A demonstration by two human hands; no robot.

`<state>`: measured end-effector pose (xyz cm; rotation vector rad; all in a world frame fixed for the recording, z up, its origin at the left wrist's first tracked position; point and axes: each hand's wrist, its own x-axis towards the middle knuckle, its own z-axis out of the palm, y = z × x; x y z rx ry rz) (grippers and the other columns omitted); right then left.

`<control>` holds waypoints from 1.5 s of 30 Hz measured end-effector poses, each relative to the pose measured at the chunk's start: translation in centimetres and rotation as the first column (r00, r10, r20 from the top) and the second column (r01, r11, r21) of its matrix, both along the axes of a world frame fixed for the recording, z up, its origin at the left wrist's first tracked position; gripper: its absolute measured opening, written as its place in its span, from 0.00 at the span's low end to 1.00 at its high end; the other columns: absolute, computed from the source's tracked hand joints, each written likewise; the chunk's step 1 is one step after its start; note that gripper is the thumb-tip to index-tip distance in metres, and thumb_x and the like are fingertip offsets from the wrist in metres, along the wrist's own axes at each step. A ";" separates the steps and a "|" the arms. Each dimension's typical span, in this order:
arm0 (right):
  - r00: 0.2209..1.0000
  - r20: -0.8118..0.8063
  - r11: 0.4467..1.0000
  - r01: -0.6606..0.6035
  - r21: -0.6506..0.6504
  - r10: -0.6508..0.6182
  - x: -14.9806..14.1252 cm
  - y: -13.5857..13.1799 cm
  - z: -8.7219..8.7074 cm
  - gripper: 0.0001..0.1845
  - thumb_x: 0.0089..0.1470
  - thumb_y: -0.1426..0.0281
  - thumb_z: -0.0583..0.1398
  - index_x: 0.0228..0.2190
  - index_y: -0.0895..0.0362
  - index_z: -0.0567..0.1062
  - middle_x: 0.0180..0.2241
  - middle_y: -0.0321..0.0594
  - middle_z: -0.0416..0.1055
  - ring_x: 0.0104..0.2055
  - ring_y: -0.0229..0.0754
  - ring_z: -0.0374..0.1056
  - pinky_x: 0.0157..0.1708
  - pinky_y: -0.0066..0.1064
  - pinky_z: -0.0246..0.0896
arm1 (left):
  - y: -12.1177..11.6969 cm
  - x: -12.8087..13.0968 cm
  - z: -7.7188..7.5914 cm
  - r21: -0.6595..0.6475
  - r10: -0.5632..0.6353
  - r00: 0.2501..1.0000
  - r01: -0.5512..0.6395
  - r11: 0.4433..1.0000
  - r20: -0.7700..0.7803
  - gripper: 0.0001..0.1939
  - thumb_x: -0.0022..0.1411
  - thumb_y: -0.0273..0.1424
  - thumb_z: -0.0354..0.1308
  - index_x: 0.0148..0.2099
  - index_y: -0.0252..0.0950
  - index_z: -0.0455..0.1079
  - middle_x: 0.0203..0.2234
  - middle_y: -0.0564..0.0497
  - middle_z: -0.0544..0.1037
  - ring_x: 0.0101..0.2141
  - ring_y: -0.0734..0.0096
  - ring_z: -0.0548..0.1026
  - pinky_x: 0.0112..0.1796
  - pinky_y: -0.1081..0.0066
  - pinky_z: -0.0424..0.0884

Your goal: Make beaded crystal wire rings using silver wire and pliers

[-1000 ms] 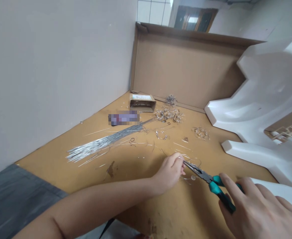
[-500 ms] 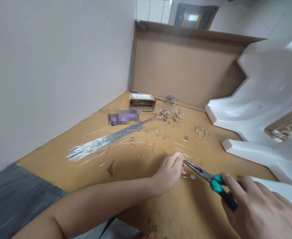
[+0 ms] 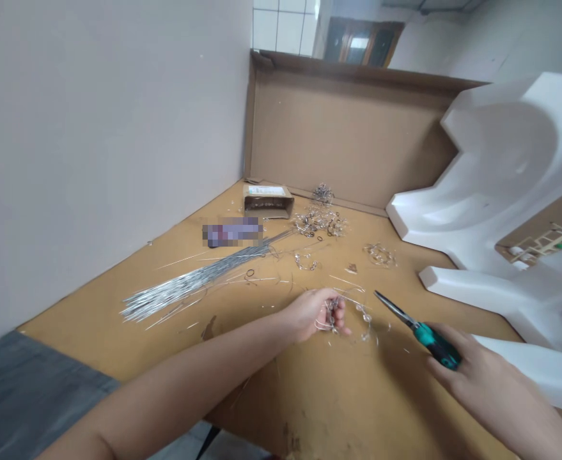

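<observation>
My left hand is closed on a tangle of thin wire rings, and a looped strand of wire trails from it to the right. My right hand grips needle-nose pliers with teal handles, their closed steel tips pointing at the strand but apart from it. A bundle of long silver wires lies to the left of my hands on a tan board. Loose heaps of wire rings lie beyond them.
A small open cardboard box and a blurred object sit near the far corner. A cardboard panel stands behind the board, with a wall at left. White foam packaging occupies the right.
The pliers have come away from the wire near my left hand and moved right. My left hand has closed around the rings, and the view has shifted slightly.
</observation>
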<state>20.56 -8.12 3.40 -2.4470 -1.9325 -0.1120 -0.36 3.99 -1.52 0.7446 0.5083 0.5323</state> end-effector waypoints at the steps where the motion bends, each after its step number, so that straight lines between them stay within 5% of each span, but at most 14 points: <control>1: 1.000 -0.011 1.000 0.028 0.004 -0.028 0.0 0.5 -0.5 0.15 0.47 0.59 0.53 0.36 0.51 0.71 0.28 0.40 0.73 0.29 0.47 0.70 0.21 0.32 0.59 | 0.1 -0.1 0.1 0.001 -0.022 1.000 0.022 1.000 0.019 0.11 0.53 0.32 0.48 0.23 0.31 0.61 0.15 0.54 0.64 0.19 0.77 0.65 0.34 0.65 0.68; 11: 0.991 0.127 0.972 -0.063 0.226 0.034 -1.3 3.0 -5.9 0.21 0.52 0.59 0.49 0.39 0.58 0.71 0.35 0.48 0.70 0.39 0.51 0.65 0.35 0.39 0.58 | 0.1 -0.5 0.6 0.127 -0.029 0.999 0.024 0.992 0.032 0.12 0.51 0.37 0.52 0.26 0.31 0.62 0.17 0.53 0.68 0.21 0.69 0.72 0.35 0.64 0.66; 13: 0.996 0.045 0.952 -0.083 0.296 0.073 -1.1 3.1 -6.0 0.22 0.51 0.58 0.50 0.40 0.59 0.71 0.39 0.49 0.69 0.43 0.52 0.63 0.40 0.44 0.56 | 0.1 -0.5 0.7 0.085 -0.016 0.997 0.010 0.996 0.070 0.12 0.52 0.37 0.52 0.27 0.31 0.62 0.18 0.52 0.68 0.22 0.70 0.72 0.36 0.63 0.66; 15: 0.965 -0.216 0.928 -0.062 0.366 0.150 -1.4 3.3 -5.6 0.22 0.51 0.56 0.50 0.40 0.58 0.71 0.42 0.48 0.68 0.46 0.51 0.61 0.43 0.44 0.55 | 0.0 -0.4 0.8 0.056 0.023 0.995 -0.029 0.998 0.093 0.12 0.53 0.36 0.51 0.27 0.31 0.62 0.20 0.51 0.69 0.23 0.71 0.72 0.36 0.65 0.66; 16: 0.895 -0.406 0.925 -0.022 0.378 0.188 -1.8 3.4 -5.1 0.23 0.52 0.56 0.49 0.40 0.58 0.71 0.42 0.48 0.69 0.45 0.49 0.62 0.42 0.41 0.56 | 0.0 -0.3 0.8 0.057 0.050 0.994 -0.055 0.997 0.094 0.11 0.53 0.36 0.51 0.27 0.31 0.62 0.21 0.50 0.70 0.24 0.71 0.72 0.36 0.66 0.66; 18: 0.607 -0.768 0.948 0.074 0.309 0.203 -3.1 4.0 -4.1 0.25 0.55 0.55 0.44 0.41 0.57 0.70 0.40 0.46 0.70 0.38 0.44 0.66 0.33 0.35 0.61 | 0.1 -0.1 0.7 0.089 0.105 0.990 -0.113 0.990 0.090 0.11 0.54 0.36 0.50 0.28 0.31 0.62 0.22 0.49 0.70 0.25 0.71 0.71 0.35 0.68 0.66; 20: 0.341 -0.929 0.982 0.073 0.176 0.141 -4.6 4.9 -3.0 0.26 0.52 0.52 0.47 0.42 0.58 0.68 0.35 0.45 0.72 0.23 0.39 0.65 0.20 0.30 0.58 | 0.4 0.0 0.4 0.172 0.150 0.985 -0.162 0.972 0.080 0.12 0.55 0.37 0.49 0.30 0.31 0.62 0.25 0.48 0.71 0.27 0.71 0.71 0.36 0.68 0.66; 23: 0.208 -0.967 0.988 -0.009 0.151 0.150 -5.9 6.9 -2.4 0.24 0.44 0.53 0.57 0.37 0.59 0.70 0.29 0.40 0.72 0.15 0.32 0.59 0.15 0.27 0.51 | 1.2 -0.5 0.1 0.439 0.259 0.965 -0.219 0.872 -0.033 0.16 0.57 0.41 0.48 0.37 0.32 0.63 0.30 0.48 0.70 0.29 0.72 0.70 0.35 0.70 0.65; 27: 0.189 -0.964 0.981 -0.004 0.193 0.190 -5.6 8.9 -3.4 0.22 0.44 0.54 0.58 0.34 0.59 0.71 0.26 0.37 0.70 0.14 0.29 0.56 0.15 0.25 0.48 | 2.3 -2.0 0.2 0.772 0.520 0.823 -0.174 0.611 -0.227 0.17 0.55 0.37 0.52 0.45 0.35 0.63 0.31 0.51 0.68 0.30 0.74 0.67 0.34 0.73 0.63; 34: 0.121 -0.984 0.988 -0.091 0.123 0.133 -5.1 8.8 -5.9 0.24 0.42 0.52 0.59 0.33 0.59 0.72 0.24 0.36 0.70 0.13 0.28 0.55 0.13 0.24 0.47 | 1.8 -3.0 0.8 0.897 0.583 0.768 -0.025 0.441 -0.265 0.11 0.54 0.35 0.53 0.40 0.36 0.66 0.29 0.53 0.66 0.27 0.76 0.65 0.30 0.75 0.62; 36: 0.073 -0.992 0.992 -0.080 0.099 0.105 -5.2 8.7 -5.9 0.25 0.39 0.54 0.61 0.35 0.59 0.72 0.27 0.39 0.71 0.16 0.30 0.58 0.14 0.23 0.49 | 1.5 -3.0 0.6 0.877 0.560 0.782 -0.034 0.479 -0.276 0.08 0.56 0.35 0.51 0.35 0.35 0.64 0.25 0.55 0.65 0.25 0.77 0.65 0.29 0.75 0.63; 40: -0.014 -0.996 0.996 -0.017 0.083 0.082 -4.9 8.7 -5.6 0.26 0.36 0.56 0.64 0.37 0.58 0.72 0.31 0.42 0.73 0.20 0.31 0.58 0.15 0.23 0.51 | 1.3 -3.1 0.0 0.732 0.447 0.845 -0.103 0.674 -0.293 0.10 0.55 0.36 0.52 0.34 0.35 0.60 0.23 0.56 0.64 0.23 0.77 0.66 0.27 0.74 0.65; 45: -0.075 -0.996 0.997 -0.059 0.055 0.051 -4.6 8.7 -5.8 0.22 0.40 0.57 0.63 0.36 0.58 0.73 0.28 0.40 0.72 0.19 0.30 0.58 0.18 0.24 0.53 | 1.6 -3.4 -0.3 0.729 0.458 0.848 -0.135 0.671 -0.265 0.11 0.55 0.37 0.53 0.37 0.35 0.61 0.27 0.54 0.66 0.27 0.77 0.67 0.30 0.74 0.65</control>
